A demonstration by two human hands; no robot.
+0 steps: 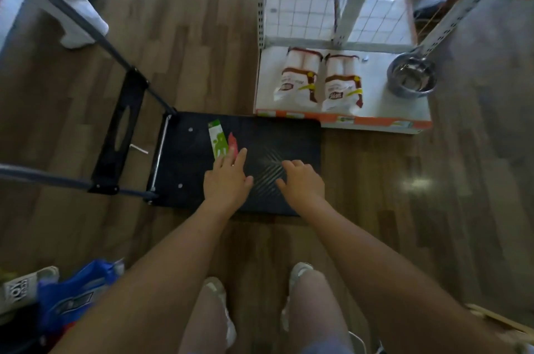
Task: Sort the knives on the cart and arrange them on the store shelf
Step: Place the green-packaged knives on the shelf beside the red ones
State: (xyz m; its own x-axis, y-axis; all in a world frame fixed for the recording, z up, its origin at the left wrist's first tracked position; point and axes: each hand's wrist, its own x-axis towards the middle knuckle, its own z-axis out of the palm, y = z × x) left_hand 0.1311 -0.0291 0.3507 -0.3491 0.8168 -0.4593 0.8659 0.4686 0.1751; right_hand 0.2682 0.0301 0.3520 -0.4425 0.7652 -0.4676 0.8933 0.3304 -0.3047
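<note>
The person's left hand [226, 182] lies with fingers straight and spread, its fingertips touching a red-packaged knife [233, 143] and a green-and-white packaged knife [217, 138] lying side by side. The right hand [302, 182] hovers or rests just beside it, fingers loosely bent, gripping nothing. Both knives lie on the black flat platform cart [289, 137]. Touching the cart's far corner stands a white, orange-edged store shelf [381, 105] bearing two white bags [299, 76] and a steel pot [411, 76].

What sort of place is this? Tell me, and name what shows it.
Probably a shop aisle: a low display shelf holds two sealed packs and a steel pot, and a flat black cart with packaged knives stands beside it.
</note>
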